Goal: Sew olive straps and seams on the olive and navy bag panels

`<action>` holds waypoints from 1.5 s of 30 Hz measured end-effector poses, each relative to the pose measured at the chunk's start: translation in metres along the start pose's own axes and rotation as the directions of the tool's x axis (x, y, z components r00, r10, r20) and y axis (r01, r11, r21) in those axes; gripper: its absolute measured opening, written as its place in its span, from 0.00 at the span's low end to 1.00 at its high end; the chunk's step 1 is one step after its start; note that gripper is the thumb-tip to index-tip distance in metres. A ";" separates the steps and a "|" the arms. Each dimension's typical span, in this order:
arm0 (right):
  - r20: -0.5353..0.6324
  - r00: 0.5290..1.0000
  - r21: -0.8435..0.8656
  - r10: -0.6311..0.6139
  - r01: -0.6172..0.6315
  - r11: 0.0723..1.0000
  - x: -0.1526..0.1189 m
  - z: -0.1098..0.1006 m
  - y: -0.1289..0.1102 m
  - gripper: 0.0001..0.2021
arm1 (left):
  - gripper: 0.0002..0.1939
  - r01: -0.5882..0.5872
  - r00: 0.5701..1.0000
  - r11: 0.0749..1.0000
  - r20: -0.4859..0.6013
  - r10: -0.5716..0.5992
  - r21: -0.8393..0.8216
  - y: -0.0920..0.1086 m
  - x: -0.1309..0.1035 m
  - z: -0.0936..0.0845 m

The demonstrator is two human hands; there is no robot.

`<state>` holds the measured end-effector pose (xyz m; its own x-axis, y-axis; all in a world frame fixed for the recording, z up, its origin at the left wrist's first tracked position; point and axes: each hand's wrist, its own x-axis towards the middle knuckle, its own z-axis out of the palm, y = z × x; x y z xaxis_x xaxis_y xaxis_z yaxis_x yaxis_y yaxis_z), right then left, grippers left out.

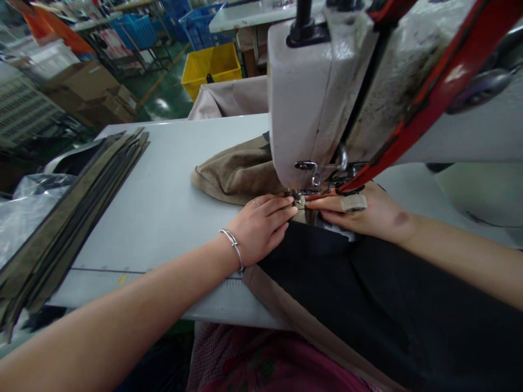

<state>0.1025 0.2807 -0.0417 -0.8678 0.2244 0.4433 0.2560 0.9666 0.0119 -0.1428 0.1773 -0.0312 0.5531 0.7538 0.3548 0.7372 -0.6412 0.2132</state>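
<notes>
A white sewing machine stands over the table, its presser foot down near the cloth. My left hand lies flat on the fabric just left of the foot, fingers stretched out. To the right of the foot, my right hand presses on the cloth with its fingers extended, partly hidden by the machine; a beige band wraps one finger. Brown fabric spreads behind my left hand. Dark cloth with a light brown border runs from under both hands over the table's front edge.
A stack of brown and dark fabric strips lies on the left of the white table, beside clear plastic. Beyond stand a yellow crate, blue baskets and cardboard boxes. A red bar slants across the machine.
</notes>
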 end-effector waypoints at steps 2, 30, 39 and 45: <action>0.003 1.000 0.014 0.008 -0.008 1.000 0.000 0.000 0.000 0.13 | 0.16 -0.004 1.000 1.000 -0.012 0.004 0.002 -0.001 0.000 0.001; 0.035 0.997 -0.037 0.068 -0.066 0.997 -0.001 0.009 0.007 0.15 | 0.14 0.013 1.000 1.000 -0.018 -0.013 0.001 -0.007 0.008 0.002; 0.074 0.994 -0.067 0.078 -0.073 0.995 0.000 0.004 0.006 0.15 | 0.14 0.013 0.999 1.000 -0.029 -0.013 0.013 -0.008 0.008 0.003; 0.100 0.994 -0.051 0.042 -0.037 0.998 0.000 0.007 0.008 0.17 | 0.14 0.008 1.000 1.000 -0.027 -0.007 0.025 -0.010 0.009 0.004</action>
<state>0.1019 0.2890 -0.0479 -0.8945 0.2763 0.3515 0.3094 0.9500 0.0408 -0.1438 0.1911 -0.0334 0.5373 0.7542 0.3774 0.7507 -0.6316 0.1934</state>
